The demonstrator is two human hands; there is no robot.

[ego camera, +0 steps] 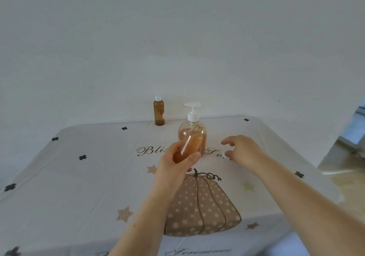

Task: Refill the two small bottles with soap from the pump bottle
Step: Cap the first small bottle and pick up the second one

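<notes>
My left hand (175, 164) holds a small amber bottle (190, 143) with no cap, tilted so its open mouth points up and to the right, in front of the pump bottle. The clear pump bottle (192, 126) with a white pump head stands upright on the table behind it, holding orange soap. My right hand (242, 149) hovers over the table right of the pump bottle, fingers spread, just above a small white cap (225, 155) that it mostly hides. A second small amber bottle (159, 110) with a white cap stands upright at the table's far edge.
The table (88, 186) wears a pale cloth printed with a pumpkin, stars and script lettering. A white wall rises right behind the far edge. At the right the table ends and a floor (343, 174) shows below.
</notes>
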